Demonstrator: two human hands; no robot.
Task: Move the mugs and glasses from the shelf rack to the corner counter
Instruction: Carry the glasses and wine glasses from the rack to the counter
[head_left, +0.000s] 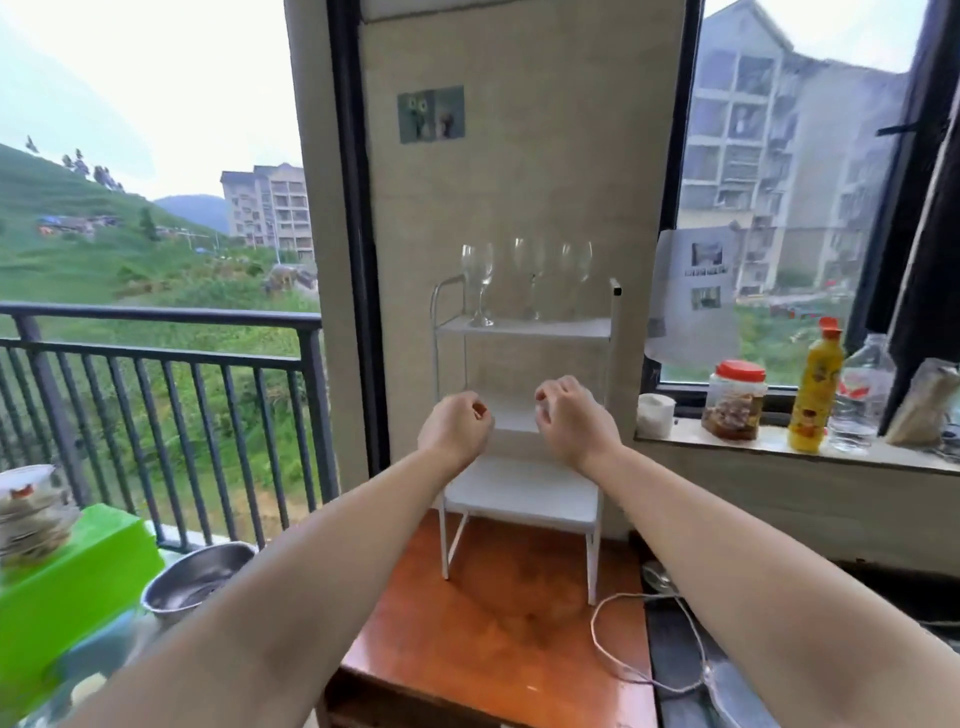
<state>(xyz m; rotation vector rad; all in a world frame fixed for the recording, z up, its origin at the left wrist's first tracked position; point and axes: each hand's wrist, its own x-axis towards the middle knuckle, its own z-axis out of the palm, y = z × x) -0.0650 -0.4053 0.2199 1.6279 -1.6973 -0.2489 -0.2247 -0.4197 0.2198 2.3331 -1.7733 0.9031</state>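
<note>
Both hands hovering empty before the white rack (522, 410)

Three wine glasses (525, 283) are standing on its top shelf, at 12 o'clock from the hands; the left hand (456, 427) and right hand (571, 415) are curling loosely closed, gripping nothing, apart from each other.

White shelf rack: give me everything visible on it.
The white shelf rack looks like thin painted metal: slim tube legs, three flat tiers and a curved rail at the top left. It stands upright on a reddish-brown wooden surface, backed close to a beige tiled wall. Three clear stemmed wine glasses stand on the top tier; the bottom tier is bare, and no mugs show. The left hand and right hand, fingers curled, partly cover the middle tier; contact is unclear.
</note>
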